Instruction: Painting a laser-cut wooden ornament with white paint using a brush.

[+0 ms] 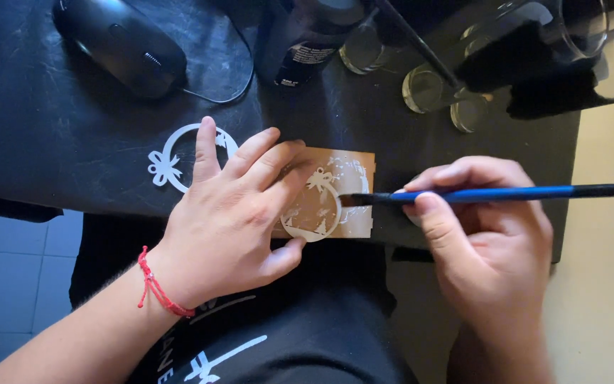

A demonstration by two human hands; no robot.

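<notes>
Stencil card: we are looking at a tan card [349, 195] lying on the black mat near its front edge, with a round bauble shape cut into it and white paint showing around the cut-out.
Left hand: our left hand [232, 213] is lying flat, palm down, over the left part of the card, fingers spread and pressing on it, the thumb tucking under the lower edge (nothing is gripped, only held down).
Right hand: our right hand [485, 227] is closing around a paintbrush, thumb and fingertips pinching the shaft.
Paintbrush: the blue-handled paintbrush [492, 193] is lying nearly level, its dark bristles touching the card just right of the bauble shape.
White cut-out: a white ring with a bow [168, 160] is lying on the mat just left of the left hand, partly under the forefinger.
Wrist band: a red string bracelet [154, 284] is sitting on the left wrist.
Mat: a black mat [58, 128] is covering the desk under all of this.
Mouse: a black computer mouse [119, 43] is resting at the far left of the mat, its cord looping to the right.
Glass jars: several clear glass jars [428, 89] are standing at the far right (some upright, some on their sides), with a dark bottle [307, 50] just to their left.
</notes>
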